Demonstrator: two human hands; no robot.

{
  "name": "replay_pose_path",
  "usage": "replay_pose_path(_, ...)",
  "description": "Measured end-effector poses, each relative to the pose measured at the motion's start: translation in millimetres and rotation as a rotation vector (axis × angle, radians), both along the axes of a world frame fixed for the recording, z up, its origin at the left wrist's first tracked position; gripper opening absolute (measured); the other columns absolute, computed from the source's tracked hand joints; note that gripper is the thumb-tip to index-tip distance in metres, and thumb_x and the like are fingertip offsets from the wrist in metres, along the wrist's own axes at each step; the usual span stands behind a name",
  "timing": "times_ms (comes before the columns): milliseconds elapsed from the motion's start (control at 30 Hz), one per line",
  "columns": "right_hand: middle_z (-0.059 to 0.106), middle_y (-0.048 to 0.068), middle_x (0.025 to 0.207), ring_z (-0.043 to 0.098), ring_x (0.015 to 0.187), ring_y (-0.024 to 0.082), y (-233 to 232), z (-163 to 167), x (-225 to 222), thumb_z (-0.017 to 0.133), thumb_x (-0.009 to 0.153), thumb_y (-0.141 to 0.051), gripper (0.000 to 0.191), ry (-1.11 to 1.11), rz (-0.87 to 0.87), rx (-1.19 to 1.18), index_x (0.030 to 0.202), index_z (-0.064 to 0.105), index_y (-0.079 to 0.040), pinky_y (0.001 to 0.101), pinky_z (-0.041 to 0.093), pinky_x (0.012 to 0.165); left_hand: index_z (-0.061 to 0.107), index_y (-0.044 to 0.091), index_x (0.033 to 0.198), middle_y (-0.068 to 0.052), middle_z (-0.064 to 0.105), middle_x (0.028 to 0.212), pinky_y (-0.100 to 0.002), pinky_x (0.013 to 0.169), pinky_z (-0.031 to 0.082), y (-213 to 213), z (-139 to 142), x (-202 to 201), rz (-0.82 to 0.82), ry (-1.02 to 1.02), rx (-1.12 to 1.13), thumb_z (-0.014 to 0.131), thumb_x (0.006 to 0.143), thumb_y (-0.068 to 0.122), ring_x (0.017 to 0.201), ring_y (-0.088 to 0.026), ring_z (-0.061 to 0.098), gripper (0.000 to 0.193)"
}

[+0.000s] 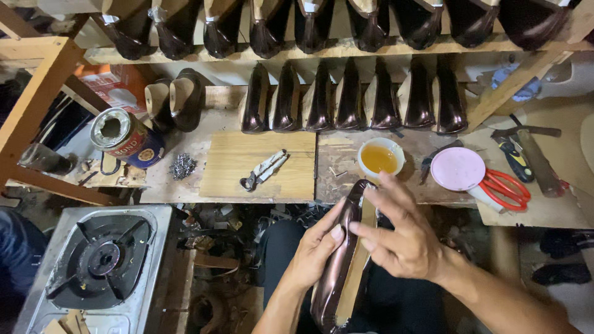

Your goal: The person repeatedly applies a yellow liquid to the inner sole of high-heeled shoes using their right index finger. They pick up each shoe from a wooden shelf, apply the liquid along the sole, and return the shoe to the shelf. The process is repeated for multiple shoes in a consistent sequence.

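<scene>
A glossy dark brown shoe upper on a last [339,260] lies sole-up over my lap, its tan insole showing. My left hand [315,247] grips its left side, thumb on the leather edge. My right hand [402,232] rests on the sole from the right, fingers spread across the toe end. Just beyond the toe stands a small white bowl of amber glue [380,158] on the workbench [260,185].
Lasting pliers [263,170] lie on a light wooden board, with a pile of tacks [183,166] and a tin can [127,137] to the left. A pink lid [458,168], red scissors [507,188] and a hammer [538,158] sit right. Rows of lasted shoes [352,99] fill the shelves; a gas stove [102,260] stands lower left.
</scene>
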State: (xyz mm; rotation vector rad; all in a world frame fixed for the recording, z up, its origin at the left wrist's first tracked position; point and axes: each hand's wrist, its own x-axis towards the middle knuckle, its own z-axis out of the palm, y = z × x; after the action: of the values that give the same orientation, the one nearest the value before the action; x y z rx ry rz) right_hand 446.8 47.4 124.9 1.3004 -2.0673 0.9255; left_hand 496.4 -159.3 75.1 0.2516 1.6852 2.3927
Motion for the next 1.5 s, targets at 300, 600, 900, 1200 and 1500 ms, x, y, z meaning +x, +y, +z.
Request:
replay_pose_path(300,0.036,0.017,0.161,0.028,0.153,0.036,-4.1,-1.6,-8.7,0.07,0.092,-0.024,0.019,-0.026,-0.063,0.004,0.109,0.077,-0.019,0.0484,0.022,0.13,0.038,0.002,0.158,-0.013,0.051,0.157,-0.032,0.119,0.035,-5.0,-2.5,2.2,0.047,0.039,-0.096,0.057,0.101,0.032,0.144,-0.019,0.047,0.067)
replay_pose_path(600,0.049,0.01,0.155,0.034,0.151,0.038,29.6,-19.8,-76.2,0.07,0.089,-0.042,0.039,-0.4,-0.496,0.302,0.113,0.08,-0.012,0.0521,0.033,0.122,0.019,0.014,0.165,-0.014,0.045,0.156,-0.04,0.112,0.041,-19.4,-22.7,6.5,0.091,-0.13,0.295,0.067,0.094,0.029,0.137,-0.026,0.049,0.087)
replay_pose_path(900,0.041,0.012,0.16,0.028,0.15,0.041,48.4,-46.2,-108.6,0.069,0.081,-0.055,0.051,-0.355,-0.547,0.432,0.099,0.083,-0.009,0.066,0.024,0.11,0.025,0.002,0.162,-0.012,0.042,0.161,-0.036,0.12,0.031,-13.5,-31.8,7.9,0.114,-0.045,0.254,0.056,0.1,0.047,0.146,-0.022,0.042,0.082)
replay_pose_path(1200,0.049,0.011,0.158,0.037,0.152,0.034,29.3,-24.7,-49.1,0.057,0.098,-0.032,0.032,-0.514,-0.092,0.063,0.103,0.081,-0.011,0.0534,0.026,0.126,0.025,0.003,0.163,-0.013,0.041,0.163,-0.036,0.121,0.03,-18.2,-24.6,-4.0,0.004,0.027,0.025,0.062,0.097,0.048,0.148,-0.023,0.04,0.088)
replay_pose_path(1500,0.01,0.016,0.172,0.011,0.16,0.04,-2.8,-12.4,-29.2,0.069,0.093,-0.024,0.046,-0.119,-0.139,0.053,0.138,0.065,-0.017,0.0556,0.015,0.131,0.023,0.002,0.164,-0.015,0.04,0.164,-0.036,0.124,0.027,-5.0,-10.2,-8.2,-0.086,0.041,0.076,0.065,0.098,0.038,0.15,-0.024,0.038,0.086)
